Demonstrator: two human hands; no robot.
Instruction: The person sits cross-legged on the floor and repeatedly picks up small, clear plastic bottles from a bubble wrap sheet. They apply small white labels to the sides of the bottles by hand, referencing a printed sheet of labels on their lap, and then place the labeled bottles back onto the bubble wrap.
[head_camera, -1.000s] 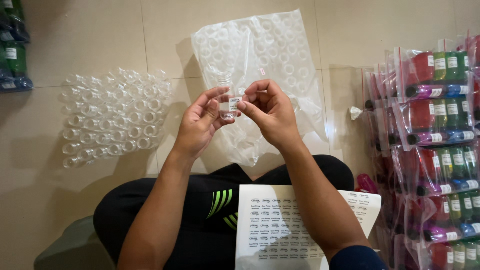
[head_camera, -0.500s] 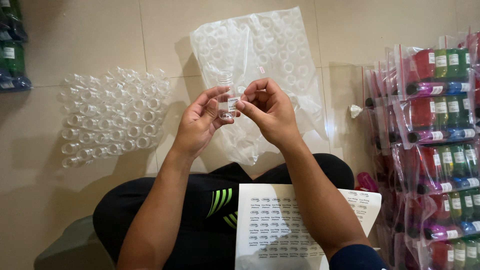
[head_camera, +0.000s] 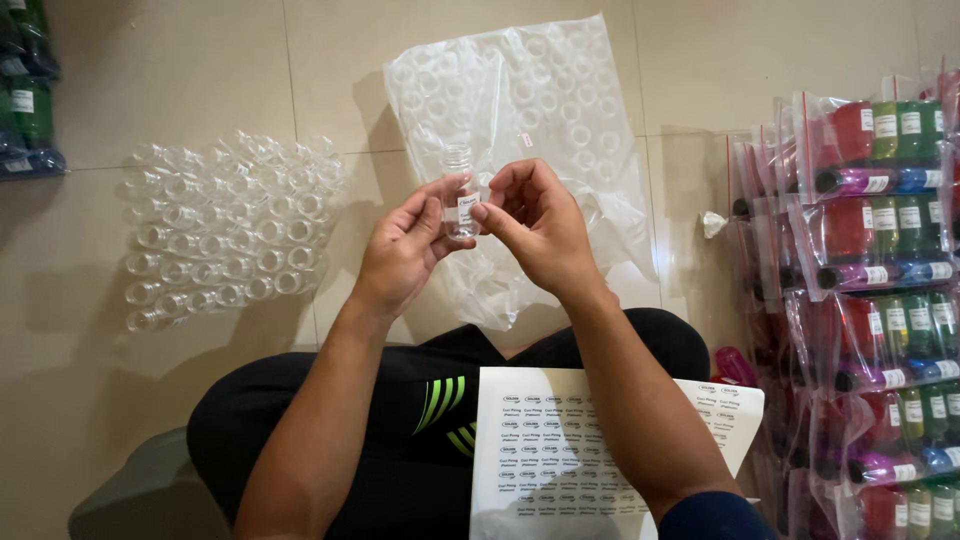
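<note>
I hold a small clear plastic bottle (head_camera: 459, 195) upright in front of me over the tiled floor. My left hand (head_camera: 405, 245) grips it from the left with thumb and fingers. My right hand (head_camera: 535, 225) presses a small white sticker label onto its side with the thumb and fingertips. A white sheet of sticker labels (head_camera: 570, 450) lies across my right thigh.
Several empty clear bottles (head_camera: 225, 235) lie in rows on the floor at left. A large clear bag of more bottles (head_camera: 535, 110) lies ahead. Packs of coloured filled bottles (head_camera: 880, 290) stack along the right edge; more stand at top left (head_camera: 25, 100).
Almost nothing differs; both hands stay on the bottle, with the right fingers shifting slightly over the label.
</note>
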